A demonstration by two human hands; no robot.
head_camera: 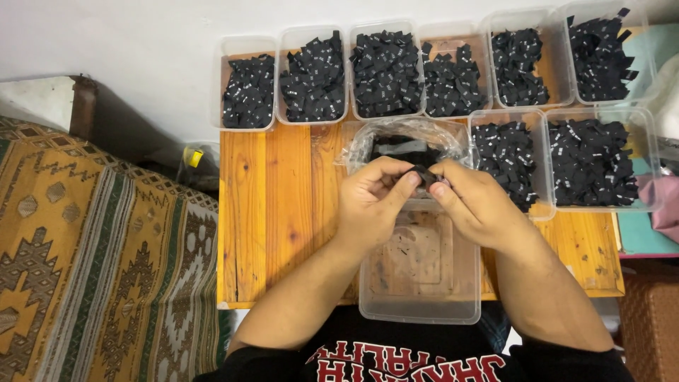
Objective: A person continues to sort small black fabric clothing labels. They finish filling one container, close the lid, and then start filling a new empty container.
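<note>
A wooden table (283,212) is set against the wall, with a patterned rug (92,247) to its left. Six tubs of fabric labels (385,71) are ranged along its far edge, two more tubs (590,159) at right. A plastic bag (407,141) lies behind an empty tub (421,276) at the near edge.

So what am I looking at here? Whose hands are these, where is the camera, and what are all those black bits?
There is no machine here: the one picture comes from a camera worn on a person's head, looking down at their own two hands. The left hand and right hand pinch a small black fabric piece between the fingertips. Below them sits a nearly bare clear tub on a wooden table. Behind the hands lies a clear plastic bag holding more black pieces. Eight clear tubs of black pieces stand along the far side and the right. A patterned rug lies to the left.
</note>
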